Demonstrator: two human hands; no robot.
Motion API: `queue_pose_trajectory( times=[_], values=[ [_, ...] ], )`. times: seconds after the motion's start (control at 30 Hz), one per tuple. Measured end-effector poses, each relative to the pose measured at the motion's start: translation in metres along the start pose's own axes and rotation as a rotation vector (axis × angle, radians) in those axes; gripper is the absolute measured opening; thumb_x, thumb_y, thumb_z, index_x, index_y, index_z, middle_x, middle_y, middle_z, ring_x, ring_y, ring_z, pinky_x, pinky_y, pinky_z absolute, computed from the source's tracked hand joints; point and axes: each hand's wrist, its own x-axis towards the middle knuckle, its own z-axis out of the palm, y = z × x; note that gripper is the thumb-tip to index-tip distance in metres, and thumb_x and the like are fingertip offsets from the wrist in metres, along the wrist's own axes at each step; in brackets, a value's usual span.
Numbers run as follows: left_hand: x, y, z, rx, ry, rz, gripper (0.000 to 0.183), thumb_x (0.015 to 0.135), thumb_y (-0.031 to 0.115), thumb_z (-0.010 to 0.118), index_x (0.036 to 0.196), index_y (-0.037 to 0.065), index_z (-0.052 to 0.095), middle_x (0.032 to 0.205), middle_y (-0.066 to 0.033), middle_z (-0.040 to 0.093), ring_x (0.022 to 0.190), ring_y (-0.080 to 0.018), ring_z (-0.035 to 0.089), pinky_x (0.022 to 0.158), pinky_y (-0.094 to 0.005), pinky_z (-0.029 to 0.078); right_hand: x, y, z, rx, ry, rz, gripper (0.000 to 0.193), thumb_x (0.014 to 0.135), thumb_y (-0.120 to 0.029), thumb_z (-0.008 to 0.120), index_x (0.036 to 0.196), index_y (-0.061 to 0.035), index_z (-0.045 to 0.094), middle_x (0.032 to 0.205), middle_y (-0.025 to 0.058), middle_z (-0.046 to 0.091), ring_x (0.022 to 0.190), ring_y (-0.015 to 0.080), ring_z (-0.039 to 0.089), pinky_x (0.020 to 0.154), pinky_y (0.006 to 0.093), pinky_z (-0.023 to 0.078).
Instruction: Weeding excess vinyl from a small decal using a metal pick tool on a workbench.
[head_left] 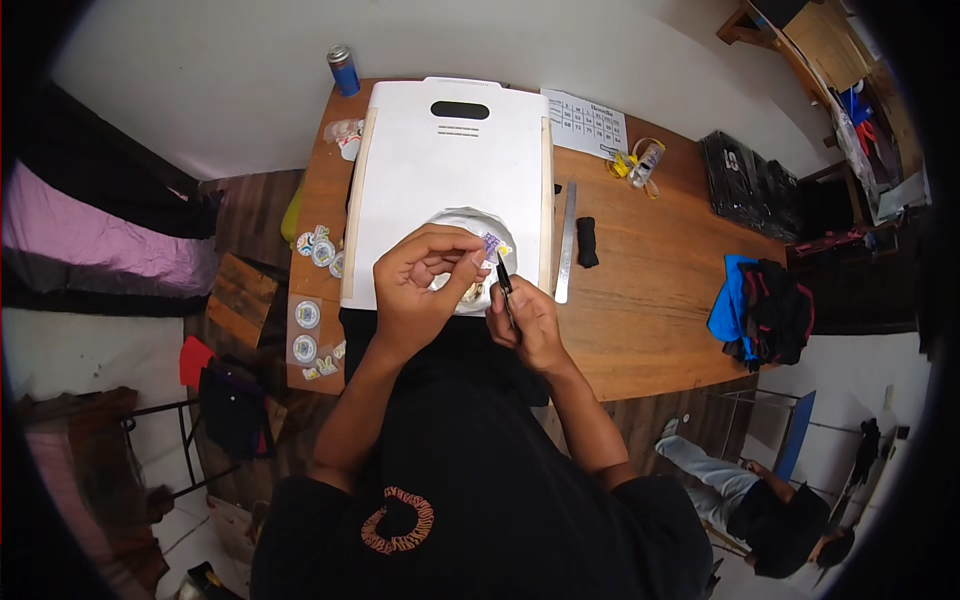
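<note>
Over the near end of a large white panel [440,180], my left hand [425,280] pinches a small purple-and-white patch [491,243] between thumb and fingertips. A small yellow bit shows at the patch's right edge. My right hand [530,325] is closed around a slim black tool [503,275], whose pointed end reaches up to the patch. Whether it is scissors or tweezers I cannot tell. Beneath both hands lies a round white dish or crumpled wrapping [460,216], with small pieces in it partly hidden by my fingers.
On the wooden table [640,320], a metal ruler [566,245] and black roll [586,242] lie right of the panel. Round patches [305,315] lie left. A blue can [343,70] stands far left; folded clothes [765,310] sit right. Another person [775,510] is at lower right.
</note>
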Motion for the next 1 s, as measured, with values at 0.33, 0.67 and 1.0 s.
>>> queue_pose_trajectory(
  times=[0.33,0.67,1.0],
  values=[
    [-0.0015,-0.0005,0.001,0.0,0.004,0.006,0.014,0.084,-0.011,0.062,0.097,-0.009,0.063,0.098,-0.0138,0.062,0.086,-0.0187,0.067,0.076,-0.027,0.059,0.0019,0.0002,0.0041,-0.062,0.04,-0.033,0.036,0.103,-0.035,0.038,0.093,-0.0024,0.048,0.053,-0.0025,0.034,0.043,0.0058,0.027,0.043,0.0219,0.024],
    [-0.0006,0.002,-0.0004,0.01,0.003,0.017,0.014,0.084,-0.011,0.062,0.098,-0.01,0.063,0.097,-0.0135,0.062,0.083,-0.0179,0.068,0.075,-0.0263,0.059,-0.0024,0.0032,0.0039,-0.026,0.038,-0.028,0.036,0.103,-0.035,0.038,0.094,-0.002,0.048,0.053,-0.0023,0.034,0.044,0.0059,0.027,0.043,0.022,0.024],
    [-0.0031,0.0037,-0.0009,0.013,0.007,-0.011,0.015,0.084,-0.01,0.063,0.099,-0.01,0.063,0.098,-0.0138,0.063,0.083,-0.0162,0.067,0.074,-0.0248,0.058,-0.0041,-0.0008,0.0025,-0.025,0.074,-0.002,0.044,0.1,-0.046,0.037,0.092,-0.0036,0.046,0.051,-0.0024,0.033,0.042,0.0063,0.028,0.041,0.0216,0.025]
  ],
)
